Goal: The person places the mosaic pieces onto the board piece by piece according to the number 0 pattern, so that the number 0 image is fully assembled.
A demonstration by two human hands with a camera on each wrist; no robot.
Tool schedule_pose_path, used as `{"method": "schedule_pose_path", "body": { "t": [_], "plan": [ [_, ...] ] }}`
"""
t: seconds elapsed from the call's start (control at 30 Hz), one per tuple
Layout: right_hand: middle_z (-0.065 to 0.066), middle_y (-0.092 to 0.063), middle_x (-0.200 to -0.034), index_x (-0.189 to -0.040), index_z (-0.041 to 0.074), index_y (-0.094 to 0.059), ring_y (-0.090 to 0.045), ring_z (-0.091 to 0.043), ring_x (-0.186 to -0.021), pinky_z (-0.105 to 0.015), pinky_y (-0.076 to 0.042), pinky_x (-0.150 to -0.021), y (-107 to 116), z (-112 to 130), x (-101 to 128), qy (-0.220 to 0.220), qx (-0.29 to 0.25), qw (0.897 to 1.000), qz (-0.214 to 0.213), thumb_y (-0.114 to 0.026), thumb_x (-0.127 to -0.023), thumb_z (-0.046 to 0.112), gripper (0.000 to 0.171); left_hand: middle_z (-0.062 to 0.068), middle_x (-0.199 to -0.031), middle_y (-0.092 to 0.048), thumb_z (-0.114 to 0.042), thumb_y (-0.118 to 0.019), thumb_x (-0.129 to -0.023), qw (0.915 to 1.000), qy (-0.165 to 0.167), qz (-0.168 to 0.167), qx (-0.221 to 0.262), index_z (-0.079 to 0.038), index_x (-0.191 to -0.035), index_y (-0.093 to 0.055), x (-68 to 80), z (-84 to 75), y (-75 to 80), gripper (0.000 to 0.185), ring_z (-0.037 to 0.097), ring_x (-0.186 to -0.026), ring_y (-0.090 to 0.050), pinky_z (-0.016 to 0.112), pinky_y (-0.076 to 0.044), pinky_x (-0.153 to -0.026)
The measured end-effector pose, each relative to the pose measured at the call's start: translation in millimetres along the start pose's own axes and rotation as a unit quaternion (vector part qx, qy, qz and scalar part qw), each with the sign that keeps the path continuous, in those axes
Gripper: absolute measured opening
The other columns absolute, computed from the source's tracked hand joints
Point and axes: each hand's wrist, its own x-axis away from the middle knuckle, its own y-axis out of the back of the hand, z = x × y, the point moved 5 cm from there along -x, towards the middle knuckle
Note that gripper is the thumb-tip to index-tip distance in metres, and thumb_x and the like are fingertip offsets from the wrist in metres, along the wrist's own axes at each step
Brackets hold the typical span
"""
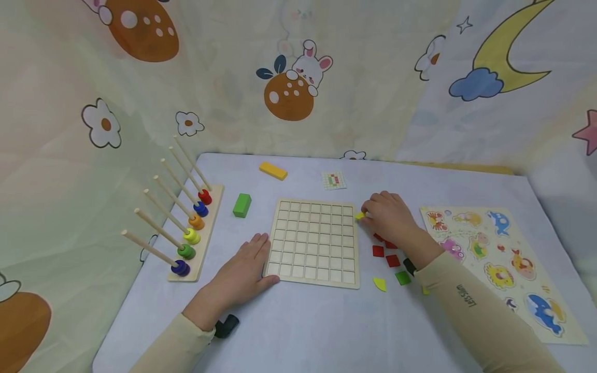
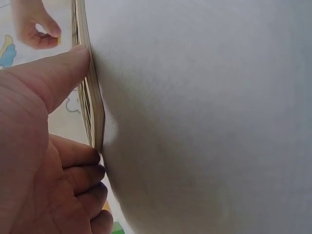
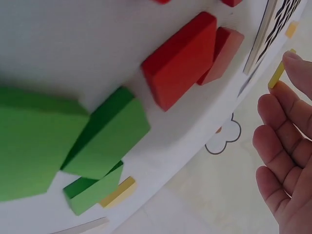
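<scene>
A wooden grid board (image 1: pixel 312 241) lies on the white table. My left hand (image 1: pixel 239 272) rests flat at its lower left corner. In the left wrist view the thumb and fingertips touch the edge of the board (image 2: pixel 96 112). Just off the board's right side, my right hand (image 1: pixel 391 217) pinches a small yellow piece (image 1: pixel 359 215). The right wrist view shows this yellow piece (image 3: pixel 276 75) between thumb and forefinger, held above the table. Red square tiles (image 1: pixel 393 260), a green tile (image 1: pixel 402 278) and a yellow quarter-round piece (image 1: pixel 380 284) lie below that hand, some partly hidden.
A peg stand (image 1: pixel 212 220) with coloured rings is at the left. Behind the board are a green block (image 1: pixel 242 205), a yellow block (image 1: pixel 273 171) and a small pattern card (image 1: pixel 333 180). An animal picture board (image 1: pixel 480 254) lies at the right, partly under the right sleeve.
</scene>
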Motion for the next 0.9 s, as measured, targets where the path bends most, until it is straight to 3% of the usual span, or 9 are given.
{"method": "schedule_pose_path", "body": {
  "t": [0.53,0.9],
  "plan": [
    [-0.007,-0.072,-0.111,-0.108,0.011,-0.078,-0.059,-0.029,-0.108,-0.052,-0.047,-0.111,9.0,28.1,-8.4,0.052,0.025,0.998,-0.029,-0.084,-0.090,0.028,0.025,0.015,-0.175,-0.022,-0.060,-0.065,-0.097,0.9999,-0.005,-0.002,-0.012,0.000,-0.164,-0.028,0.7,-0.3,1.5,0.096,0.031,-0.164,-0.017,0.049,-0.023,-0.133],
    [-0.004,-0.071,-0.103,-0.105,0.012,-0.079,-0.060,-0.027,-0.103,-0.049,-0.049,-0.107,10.2,62.0,-17.0,0.099,0.043,0.993,-0.039,-0.085,-0.089,0.032,0.026,0.014,-0.175,-0.021,-0.061,-0.064,-0.098,0.9997,0.001,0.003,-0.023,-0.001,-0.164,-0.028,0.7,-1.1,1.1,0.097,0.031,-0.164,-0.017,0.048,-0.023,-0.133]
  ]
}}
